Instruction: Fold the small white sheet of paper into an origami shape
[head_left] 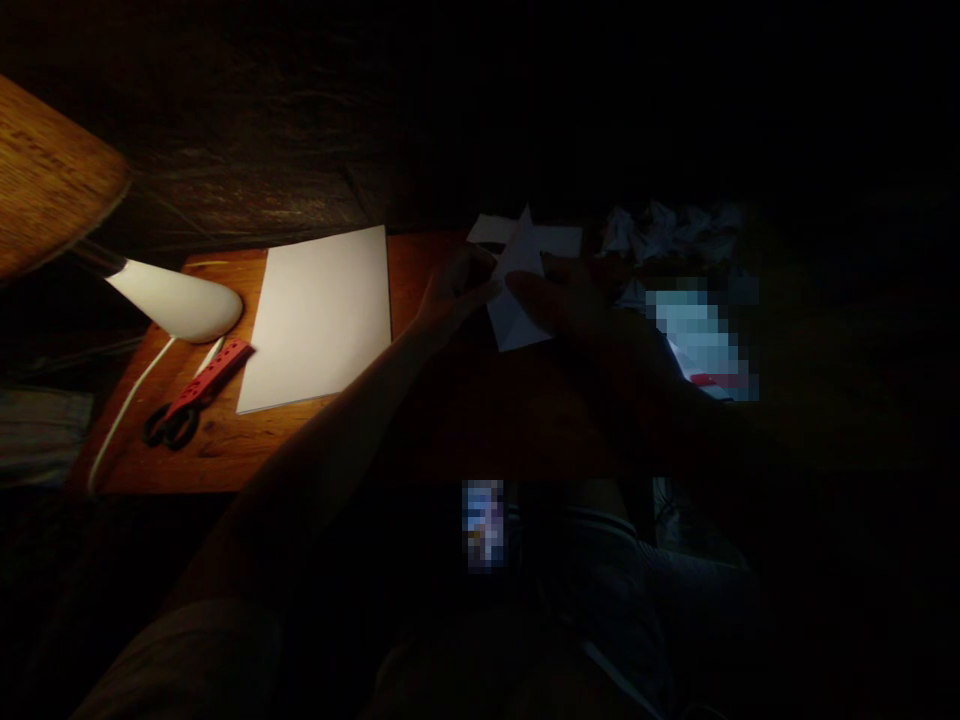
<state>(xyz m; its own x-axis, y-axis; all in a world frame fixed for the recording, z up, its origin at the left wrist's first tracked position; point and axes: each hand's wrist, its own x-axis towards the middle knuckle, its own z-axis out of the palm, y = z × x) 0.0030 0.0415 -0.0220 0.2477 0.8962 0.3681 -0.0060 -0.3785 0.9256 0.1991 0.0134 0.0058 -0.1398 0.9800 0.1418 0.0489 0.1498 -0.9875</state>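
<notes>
In dim light, both of my hands hold a folded piece of white paper [519,290] above the far middle of a wooden table [240,450]. My left hand [454,290] pinches its left edge. On the paper's right side my right hand [559,300] presses with closed fingers. Another white sheet [559,238] lies just behind the folded paper.
A stack of plain white paper [319,315] lies left of my hands. Red-handled scissors [196,392] sit beside the base of a white lamp [176,298], whose cord [124,410] runs toward the near edge. Crumpled paper balls [667,230] lie at the far right in the dark.
</notes>
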